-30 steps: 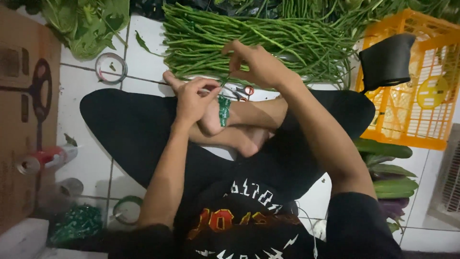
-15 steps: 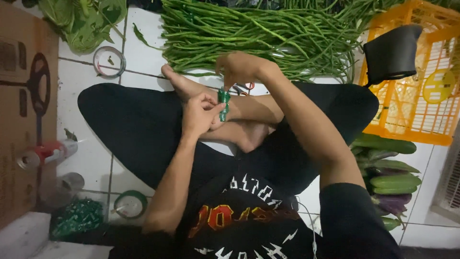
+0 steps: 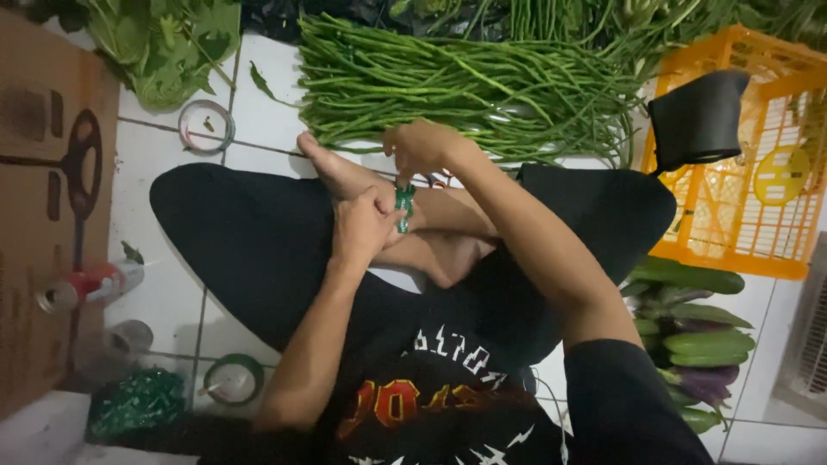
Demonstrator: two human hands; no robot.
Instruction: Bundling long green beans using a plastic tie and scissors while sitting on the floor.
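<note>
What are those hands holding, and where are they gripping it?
The left hand pinches a small green strip at its lower end; the right hand grips its upper end. What the strip is cannot be told.

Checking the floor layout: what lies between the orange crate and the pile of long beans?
In the head view, a black pouch-like thing sits at the orange crate edge, beside the long beans.

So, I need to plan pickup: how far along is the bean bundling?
No tied bundles show. Left hand and right hand hold a green tie strip between them. The long bean pile lies loose on the floor, seemingly all left.
</note>
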